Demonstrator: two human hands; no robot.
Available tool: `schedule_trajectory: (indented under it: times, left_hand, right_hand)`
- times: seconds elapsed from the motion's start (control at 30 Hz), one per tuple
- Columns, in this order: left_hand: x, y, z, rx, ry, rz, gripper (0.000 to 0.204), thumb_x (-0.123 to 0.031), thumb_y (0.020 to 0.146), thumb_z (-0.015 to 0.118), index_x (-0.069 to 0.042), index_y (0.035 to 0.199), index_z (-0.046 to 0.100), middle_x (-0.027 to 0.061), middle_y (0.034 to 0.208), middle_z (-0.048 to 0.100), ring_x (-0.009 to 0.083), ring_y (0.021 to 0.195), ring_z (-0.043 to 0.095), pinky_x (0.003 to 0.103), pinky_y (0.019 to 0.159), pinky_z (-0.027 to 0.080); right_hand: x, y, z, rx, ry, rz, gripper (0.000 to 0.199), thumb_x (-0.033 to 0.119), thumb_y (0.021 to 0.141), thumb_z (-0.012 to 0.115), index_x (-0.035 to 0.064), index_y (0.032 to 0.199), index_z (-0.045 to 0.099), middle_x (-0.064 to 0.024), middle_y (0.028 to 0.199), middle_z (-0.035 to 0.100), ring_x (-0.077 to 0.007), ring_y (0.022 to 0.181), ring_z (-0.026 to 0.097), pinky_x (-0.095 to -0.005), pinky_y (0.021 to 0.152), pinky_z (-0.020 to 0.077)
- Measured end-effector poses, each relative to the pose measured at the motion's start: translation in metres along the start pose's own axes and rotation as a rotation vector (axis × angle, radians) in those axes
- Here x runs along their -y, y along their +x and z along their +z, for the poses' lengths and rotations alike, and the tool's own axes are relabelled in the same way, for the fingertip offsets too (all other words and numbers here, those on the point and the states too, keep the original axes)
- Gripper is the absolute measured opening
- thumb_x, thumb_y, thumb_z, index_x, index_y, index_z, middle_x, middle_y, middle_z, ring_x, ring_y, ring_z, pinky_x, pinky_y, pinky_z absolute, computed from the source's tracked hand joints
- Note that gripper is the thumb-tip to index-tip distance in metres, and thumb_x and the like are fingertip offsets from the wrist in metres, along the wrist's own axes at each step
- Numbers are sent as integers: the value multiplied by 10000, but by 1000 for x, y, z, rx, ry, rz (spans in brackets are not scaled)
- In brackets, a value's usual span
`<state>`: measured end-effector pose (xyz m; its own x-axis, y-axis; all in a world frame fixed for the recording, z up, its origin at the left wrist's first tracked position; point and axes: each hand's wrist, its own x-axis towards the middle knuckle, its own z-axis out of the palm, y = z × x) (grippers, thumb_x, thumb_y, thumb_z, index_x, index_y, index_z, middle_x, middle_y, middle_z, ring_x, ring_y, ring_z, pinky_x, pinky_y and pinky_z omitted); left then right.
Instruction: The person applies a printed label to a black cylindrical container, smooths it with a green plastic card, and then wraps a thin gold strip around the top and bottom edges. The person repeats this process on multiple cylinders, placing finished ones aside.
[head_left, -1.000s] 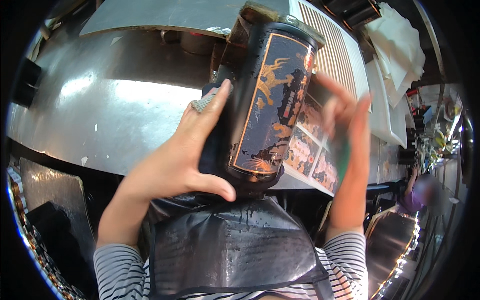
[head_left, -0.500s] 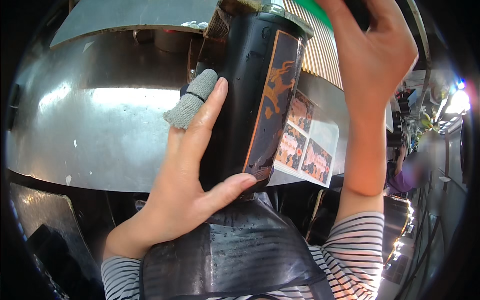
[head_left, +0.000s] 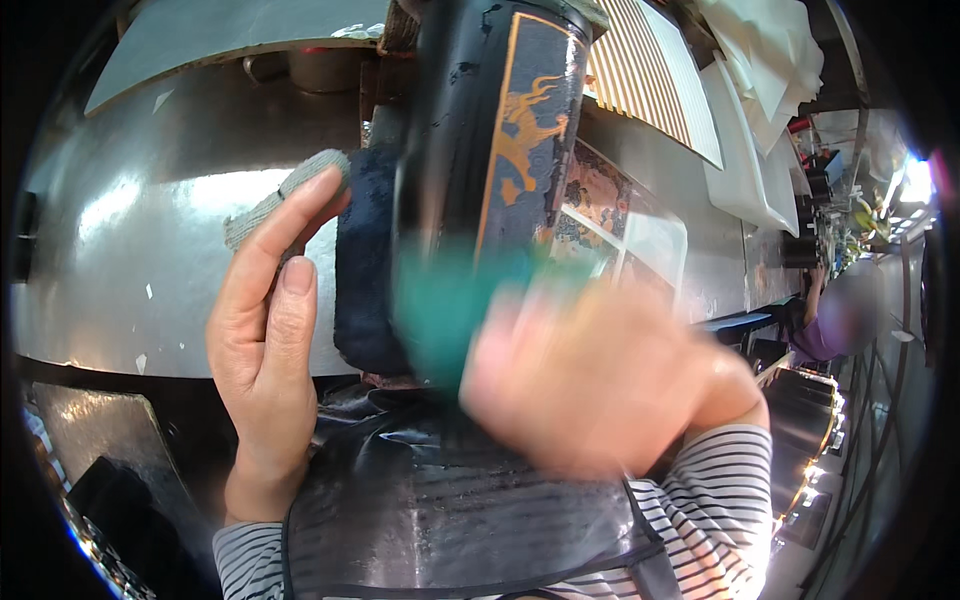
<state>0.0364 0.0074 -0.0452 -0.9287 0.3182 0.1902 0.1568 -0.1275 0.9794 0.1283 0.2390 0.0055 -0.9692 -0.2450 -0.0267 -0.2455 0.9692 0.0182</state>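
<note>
A black cylinder (head_left: 460, 120) lies lengthwise before me, with water drops on it. It bears a dark panel (head_left: 530, 130) with an orange border and a golden animal figure. Beneath its left side shows a dark blue cloth pad (head_left: 368, 270). My left hand (head_left: 265, 340) is off the cylinder, left of the pad, fingers stretched, thumb up. A grey knitted sleeve (head_left: 285, 195) covers one of its fingers. My right hand (head_left: 610, 370), smeared by motion, is over the cylinder's near end, closed round a green thing (head_left: 460, 310) too blurred to name.
Printed picture sheets (head_left: 650, 240) lie right of the cylinder on a metal table (head_left: 150, 260). Beyond are a ribbed striped board (head_left: 655, 80) and a white tray (head_left: 735, 170) with white sheets. A person in purple (head_left: 820, 330) is at the far right. A grey board (head_left: 240, 30) spans the back left.
My left hand has let go of the cylinder and moved left. My right hand has swept down from the upper right to the near end with the green thing, uncovering the white tray.
</note>
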Motion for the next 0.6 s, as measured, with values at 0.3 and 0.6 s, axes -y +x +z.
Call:
schedule_trajectory:
  times: [0.3, 0.6]
  left_hand:
    - [-8, -3, 12, -11, 120, 38, 347, -26, 949, 381, 67, 1260, 506, 173, 1281, 537, 240, 1217, 492, 335, 1053, 336]
    - [-35, -10, 27, 335, 626, 17, 1092, -310, 645, 786, 16, 1462, 139, 203, 1507, 199, 306, 1363, 282, 385, 1116, 206]
  right_hand:
    - [-10, 69, 11, -1079, 195, -302, 71, 156, 776, 651, 97, 814, 656, 0, 703, 633, -130, 558, 572, -232, 485, 436]
    - [-50, 72, -14, -964, 118, 148, 167, 145, 730, 733, 86, 872, 666, -20, 851, 653, -96, 695, 602, -203, 572, 455]
